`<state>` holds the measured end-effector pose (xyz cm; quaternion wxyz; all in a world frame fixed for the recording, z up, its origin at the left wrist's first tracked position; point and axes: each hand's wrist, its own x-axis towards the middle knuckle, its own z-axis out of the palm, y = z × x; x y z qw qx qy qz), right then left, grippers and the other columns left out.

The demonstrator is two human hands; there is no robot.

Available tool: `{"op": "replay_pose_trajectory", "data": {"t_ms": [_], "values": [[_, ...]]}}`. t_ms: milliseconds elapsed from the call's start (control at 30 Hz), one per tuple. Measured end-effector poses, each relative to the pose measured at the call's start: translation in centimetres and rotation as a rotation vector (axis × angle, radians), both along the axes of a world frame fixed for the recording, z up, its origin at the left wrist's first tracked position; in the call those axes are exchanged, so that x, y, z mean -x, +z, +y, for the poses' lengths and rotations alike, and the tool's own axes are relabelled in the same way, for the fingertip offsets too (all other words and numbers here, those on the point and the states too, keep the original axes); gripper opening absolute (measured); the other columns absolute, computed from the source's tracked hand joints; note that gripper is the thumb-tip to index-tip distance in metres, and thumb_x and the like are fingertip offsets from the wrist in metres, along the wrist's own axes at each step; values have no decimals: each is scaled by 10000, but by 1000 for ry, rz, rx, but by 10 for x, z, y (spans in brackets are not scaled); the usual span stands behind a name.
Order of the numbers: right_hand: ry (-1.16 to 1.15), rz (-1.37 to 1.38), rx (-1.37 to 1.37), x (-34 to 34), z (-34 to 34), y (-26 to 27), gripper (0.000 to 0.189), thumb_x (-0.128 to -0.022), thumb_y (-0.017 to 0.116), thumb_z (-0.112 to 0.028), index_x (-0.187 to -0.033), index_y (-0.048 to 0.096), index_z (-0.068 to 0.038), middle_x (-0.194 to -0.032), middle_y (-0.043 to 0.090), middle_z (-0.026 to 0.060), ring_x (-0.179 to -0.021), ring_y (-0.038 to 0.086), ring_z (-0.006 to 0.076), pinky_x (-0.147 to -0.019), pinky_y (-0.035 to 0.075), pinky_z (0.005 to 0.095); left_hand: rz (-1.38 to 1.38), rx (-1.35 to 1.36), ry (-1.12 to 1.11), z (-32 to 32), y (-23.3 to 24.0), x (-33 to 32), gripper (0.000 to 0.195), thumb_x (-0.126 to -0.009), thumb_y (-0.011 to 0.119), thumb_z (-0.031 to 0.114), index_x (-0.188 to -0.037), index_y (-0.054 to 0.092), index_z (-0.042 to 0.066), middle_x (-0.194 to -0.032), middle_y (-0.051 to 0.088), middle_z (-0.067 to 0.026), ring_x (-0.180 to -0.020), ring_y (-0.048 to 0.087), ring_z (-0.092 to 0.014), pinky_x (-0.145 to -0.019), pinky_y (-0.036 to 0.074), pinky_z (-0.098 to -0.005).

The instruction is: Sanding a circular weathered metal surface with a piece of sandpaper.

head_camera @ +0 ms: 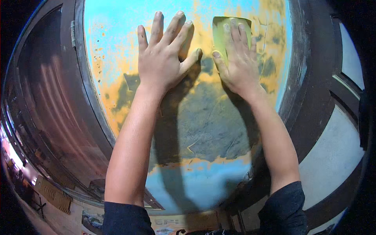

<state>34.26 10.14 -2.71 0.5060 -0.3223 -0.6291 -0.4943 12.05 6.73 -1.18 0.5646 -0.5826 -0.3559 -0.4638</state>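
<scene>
My left hand lies flat with fingers spread on a panel set in a dark frame. The panel's blue paint is worn through to orange and dark grey patches, with a few scratches or cracks. To its right, my right hand presses flat on a sheet of yellow-green sandpaper, fingers over its front and thumb at its left edge. The sheet's top edge lifts a little and shows a dark strip. Both forearms cast shadows down the panel.
At the left are a metal hinge and a dark glossy panel. A dark frame with pale panels stands at the right. Low at the left, a brown slotted object lies on the floor.
</scene>
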Motion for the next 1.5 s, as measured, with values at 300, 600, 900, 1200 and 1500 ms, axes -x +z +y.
{"op": "replay_pose_trajectory", "data": {"t_ms": [300, 600, 900, 1200, 1500], "values": [[68, 47, -82, -30, 28, 42, 713, -1057, 476, -471, -1601, 335, -32, -1674, 307, 178, -1557, 260, 359, -1259, 156, 587, 5, -64, 27, 25, 8, -28, 659, -913, 608, 642, -1467, 595, 283, -1607, 458, 37, -1542, 320, -313, -1225, 167, -658], [38, 13, -73, -48, 11, 24, 721, -1030, 532, -457, -1570, 379, -4, -1662, 323, 173, -1552, 271, 348, -1252, 173, 588, -24, -45, 15, 14, 1, -55, 664, -911, 617, 636, -1478, 582, 293, -1626, 433, 47, -1548, 310, -308, -1221, 157, -667], [51, 23, -21, -54, 11, -8, 714, -1030, 527, -458, -1568, 391, -9, -1662, 326, 169, -1551, 273, 345, -1257, 159, 576, -63, -37, 74, 20, -7, -68, 649, -959, 597, 619, -1531, 529, 321, -1667, 382, 69, -1576, 268, -285, -1221, 171, -656], [79, 46, 81, -80, 24, 22, 720, -1063, 463, -428, -1605, 298, 17, -1683, 263, 226, -1580, 199, 371, -1284, 105, 532, -40, -29, 14, 29, -3, -89, 606, -966, 598, 594, -1506, 553, 322, -1660, 393, 68, -1575, 269, -276, -1237, 150, -640], [32, 15, -112, -100, 29, 42, 705, -1063, 478, -470, -1615, 334, -56, -1697, 270, 166, -1571, 231, 360, -1270, 159, 549, -43, -72, -12, 25, -2, -98, 623, -909, 613, 591, -1450, 611, 282, -1605, 457, 23, -1536, 330, -312, -1222, 153, -667]]}}
